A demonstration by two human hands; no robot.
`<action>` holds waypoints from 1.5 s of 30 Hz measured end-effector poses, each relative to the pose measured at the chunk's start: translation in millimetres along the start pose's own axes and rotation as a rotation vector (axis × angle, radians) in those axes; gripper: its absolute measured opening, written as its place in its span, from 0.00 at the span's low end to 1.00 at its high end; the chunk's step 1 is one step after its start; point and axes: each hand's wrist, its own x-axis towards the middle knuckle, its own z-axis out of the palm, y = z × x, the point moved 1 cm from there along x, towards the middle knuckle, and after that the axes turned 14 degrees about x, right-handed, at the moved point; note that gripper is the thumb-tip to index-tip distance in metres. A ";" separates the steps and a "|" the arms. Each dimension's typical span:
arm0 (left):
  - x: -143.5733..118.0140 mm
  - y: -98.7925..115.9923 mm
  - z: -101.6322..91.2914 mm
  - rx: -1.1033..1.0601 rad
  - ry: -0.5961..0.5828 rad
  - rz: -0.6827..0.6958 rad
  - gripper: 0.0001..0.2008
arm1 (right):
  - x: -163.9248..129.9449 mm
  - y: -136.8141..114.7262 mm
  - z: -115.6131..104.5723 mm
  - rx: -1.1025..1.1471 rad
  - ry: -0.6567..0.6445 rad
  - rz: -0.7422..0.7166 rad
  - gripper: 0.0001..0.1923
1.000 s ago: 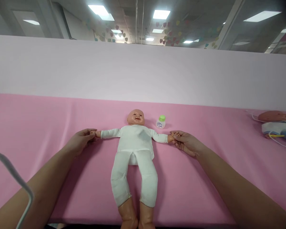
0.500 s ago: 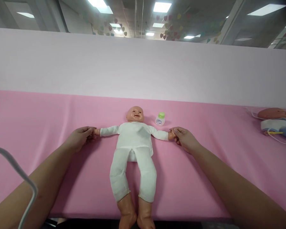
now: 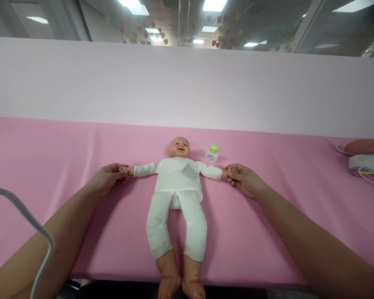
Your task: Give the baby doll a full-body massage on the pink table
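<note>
A baby doll (image 3: 179,174) in a white cloth body lies on its back on a pink table cover (image 3: 255,241). Its arms are stretched out sideways, and its bare feet point toward me past the table's near edge. My left hand (image 3: 109,178) pinches the doll's hand on the left between thumb and fingers. On the other side, my right hand (image 3: 244,179) grips the doll's other hand in the same manner. Beside the doll's head stands a small clear bottle (image 3: 212,154) with a green cap and a printed label.
Another doll (image 3: 366,155), with white and blue cloth and thin tubing, lies at the far right. A grey cable (image 3: 26,214) curves across the lower left, in front of my forearm. Behind the table rises a white wall (image 3: 180,87) with glass above it.
The view has shifted slightly, so the doll and bottle sit a little further right. My hands have shifted slightly on the doll's hands, whose fingers now show more.
</note>
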 end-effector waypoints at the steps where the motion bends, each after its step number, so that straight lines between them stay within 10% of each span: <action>1: -0.5 0.8 0.3 0.021 0.009 0.000 0.23 | 0.2 0.2 0.3 -0.025 0.006 -0.002 0.22; 38: 2.6 -2.4 2.3 -0.031 0.065 -0.064 0.19 | 8.8 9.5 0.3 -0.203 0.180 -0.057 0.27; 45: 4.8 -4.7 -0.5 -0.120 0.012 -0.057 0.20 | -2.3 -1.4 6.5 -0.056 -0.035 0.038 0.27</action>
